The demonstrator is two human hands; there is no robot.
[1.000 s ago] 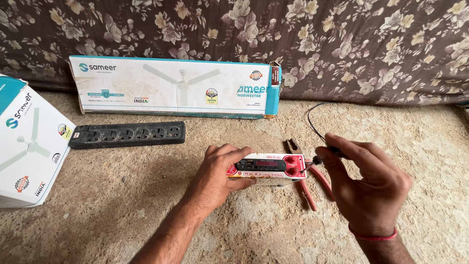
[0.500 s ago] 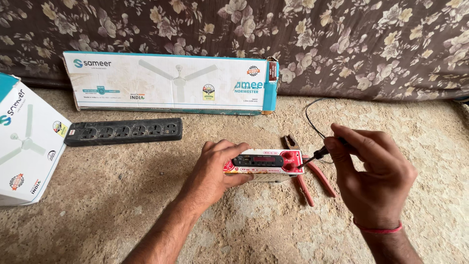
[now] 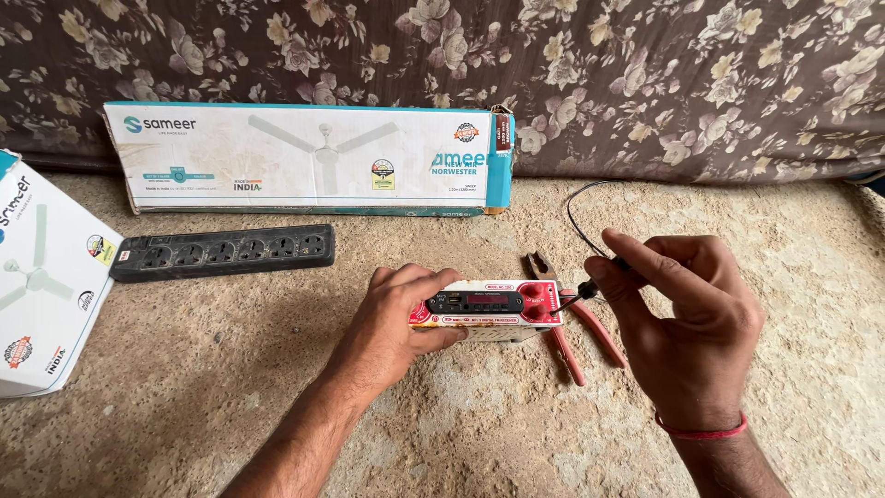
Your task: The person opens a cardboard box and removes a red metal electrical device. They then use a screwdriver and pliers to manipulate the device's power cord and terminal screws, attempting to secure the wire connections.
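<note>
Left hand point(image 3: 392, 318) laid over the left end of a small white-and-red radio box point(image 3: 489, 309), fingers closed around it, thumb along the top edge. Box resting on the sandy-coloured floor point(image 3: 230, 387), red front panel with dark display and two red knobs facing up toward the camera. Right hand point(image 3: 687, 318) just right of the box, thumb and forefinger pinched on a thin black plug point(image 3: 590, 293), other fingers curled; plug tip touching or just at the right end of the panel, exact contact hard to tell. Thin black wire point(image 3: 576, 217) looping up and back from the pinch. Red-handled pliers point(image 3: 572, 323) lying on the floor behind and right of the box, partly hidden. Red thread around the right wrist. Black power strip point(image 3: 221, 252) well left. Long fan carton point(image 3: 304, 159) against a floral-covered mattress point(image 3: 645, 83); second carton point(image 3: 41, 277) at far left.
</note>
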